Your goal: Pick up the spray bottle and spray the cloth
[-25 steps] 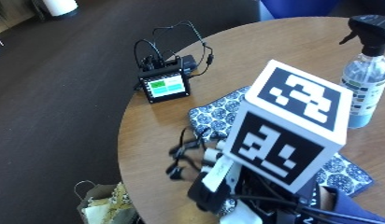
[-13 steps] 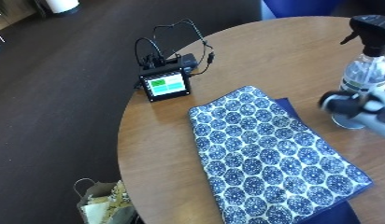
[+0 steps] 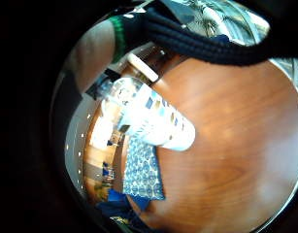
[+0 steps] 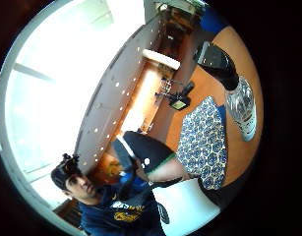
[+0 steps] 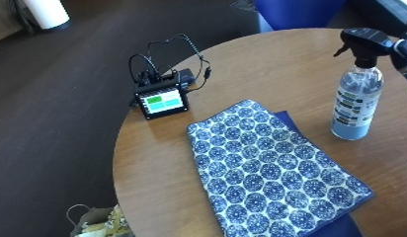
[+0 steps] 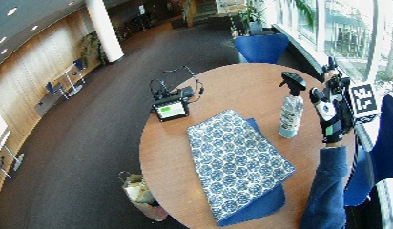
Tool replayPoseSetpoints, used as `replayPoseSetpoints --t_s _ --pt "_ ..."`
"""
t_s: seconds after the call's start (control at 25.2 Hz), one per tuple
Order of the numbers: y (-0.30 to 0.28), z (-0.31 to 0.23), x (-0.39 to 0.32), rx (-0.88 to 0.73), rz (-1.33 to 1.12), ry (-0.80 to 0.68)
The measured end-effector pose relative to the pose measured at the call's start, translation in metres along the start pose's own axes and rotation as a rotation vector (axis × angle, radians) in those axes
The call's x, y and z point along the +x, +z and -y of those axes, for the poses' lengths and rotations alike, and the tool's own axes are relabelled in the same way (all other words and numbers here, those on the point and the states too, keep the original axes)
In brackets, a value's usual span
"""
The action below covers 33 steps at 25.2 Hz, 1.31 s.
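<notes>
While the gloved right hand (image 6: 332, 112) hangs above the table edge beside the spray bottle (image 5: 356, 94), it holds nothing; its fingers look raised and fairly straight in the wide outside view, though how wide they spread is hard to tell. In that view the bottle stands just toward the table's centre from the palm, near but apart from it, and the palm appears to face it. Its long axis is upright, with the black trigger head (image 5: 364, 39) on top and the nozzle pointing away from the hand, over the table. Reaching it looks like a short sideways move, with the fingers closing round the neck under the trigger. The bottle is clear and seems to hold liquid, though the level cannot be read. Beyond it, the blue patterned cloth (image 5: 276, 173) lies flat on the round wooden table (image 5: 282, 64), near the bottle's base but not touching it. Farther off, at the table's far edge, sits a small screen device (image 5: 162, 100) with black cables.
</notes>
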<state>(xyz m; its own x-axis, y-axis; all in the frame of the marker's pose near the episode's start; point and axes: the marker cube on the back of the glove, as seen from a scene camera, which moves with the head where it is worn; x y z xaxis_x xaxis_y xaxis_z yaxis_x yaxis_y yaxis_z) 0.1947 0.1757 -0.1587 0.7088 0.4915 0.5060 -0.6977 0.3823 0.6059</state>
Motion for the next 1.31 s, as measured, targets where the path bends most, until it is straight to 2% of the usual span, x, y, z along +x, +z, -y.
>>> replayPoseSetpoints --t_s 0.2,0.55,0.75,1.03,1.19,1.31 --pt "0.018 0.007 0.035 -0.071 0.084 0.099" --pt "0.023 0.025 0.072 -0.097 0.055 0.165" --pt "0.035 0.036 0.077 -0.125 0.06 0.145" --pt "0.098 0.04 0.064 -0.196 0.087 0.119" --pt "0.112 0.042 0.057 -0.146 0.086 0.168" --pt "0.1 0.042 0.059 -0.051 0.045 0.209"
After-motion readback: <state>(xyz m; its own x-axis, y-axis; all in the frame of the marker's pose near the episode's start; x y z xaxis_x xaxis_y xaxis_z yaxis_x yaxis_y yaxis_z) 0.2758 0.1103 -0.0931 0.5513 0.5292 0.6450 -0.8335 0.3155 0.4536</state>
